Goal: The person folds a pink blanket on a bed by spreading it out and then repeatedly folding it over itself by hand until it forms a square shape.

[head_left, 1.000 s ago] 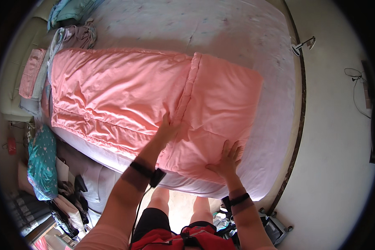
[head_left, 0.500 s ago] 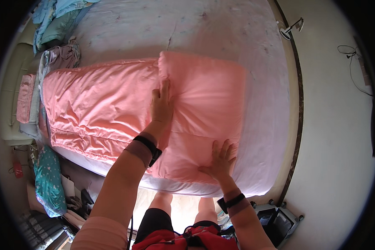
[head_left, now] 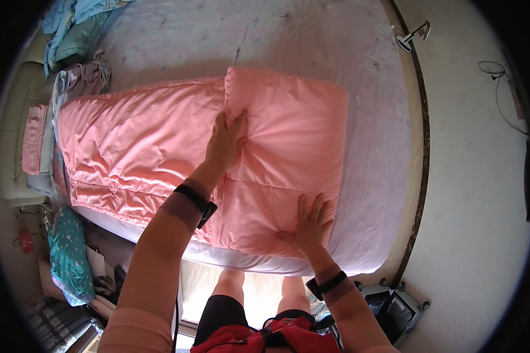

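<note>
A pink quilt (head_left: 141, 147) lies on the bed, its right part turned over into a thicker folded layer (head_left: 294, 141). My left hand (head_left: 224, 144) rests at the inner edge of that fold, fingers apart and pressing into the cloth, where creases run out to the right. Lower right, my right hand (head_left: 308, 230) lies flat on the folded layer near its right and front edges, with fingers spread. Both wrists wear dark bands.
The bed has a pale lilac sheet (head_left: 371, 176). Bundled blue bedding (head_left: 79, 35) and a folded pink cloth (head_left: 35, 138) are at the left. A teal patterned bundle (head_left: 69, 256) stands lower left. A white lamp (head_left: 404, 43) and an open suitcase (head_left: 403, 312) are at the right.
My left hand has shifted slightly left, and its fingers are spread wider along the fold's edge. My right hand stays almost in place on the quilt.
</note>
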{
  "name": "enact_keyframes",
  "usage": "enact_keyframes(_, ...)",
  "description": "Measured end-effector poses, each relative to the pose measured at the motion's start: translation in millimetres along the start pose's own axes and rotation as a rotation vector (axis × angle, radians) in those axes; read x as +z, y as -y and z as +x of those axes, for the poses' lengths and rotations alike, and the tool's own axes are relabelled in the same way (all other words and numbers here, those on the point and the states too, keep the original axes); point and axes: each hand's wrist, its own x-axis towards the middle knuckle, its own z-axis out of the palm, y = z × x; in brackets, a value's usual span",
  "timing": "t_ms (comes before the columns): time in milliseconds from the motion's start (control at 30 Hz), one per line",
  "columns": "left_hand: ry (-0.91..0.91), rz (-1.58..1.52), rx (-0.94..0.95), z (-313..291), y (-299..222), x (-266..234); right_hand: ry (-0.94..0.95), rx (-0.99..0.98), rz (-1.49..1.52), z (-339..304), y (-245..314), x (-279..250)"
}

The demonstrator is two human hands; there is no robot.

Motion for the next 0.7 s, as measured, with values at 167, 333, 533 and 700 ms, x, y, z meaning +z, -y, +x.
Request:
enact_keyframes(167,0.184,0.290,-0.013,-20.8,-34.3,-3.5,0.008,-0.010,0.034,-1.5,-3.8,-11.5)
enact_keyframes(333,0.441,0.368,0.454,-77.4,-43.8,-2.4,-0.330,-0.249,-0.242,17.4,-25.4,-35.5)
enact_keyframes(533,0.660,0.463,0.307,-85.7,-19.8,7.7,0.165,-0.295,-0.178,64.1,-19.7,-58.4)
enact_keyframes(700,0.671,0.488,0.224,-80.8,-21.5,32.6,0.166,-0.163,-0.257,75.4,-8.8,-39.7)
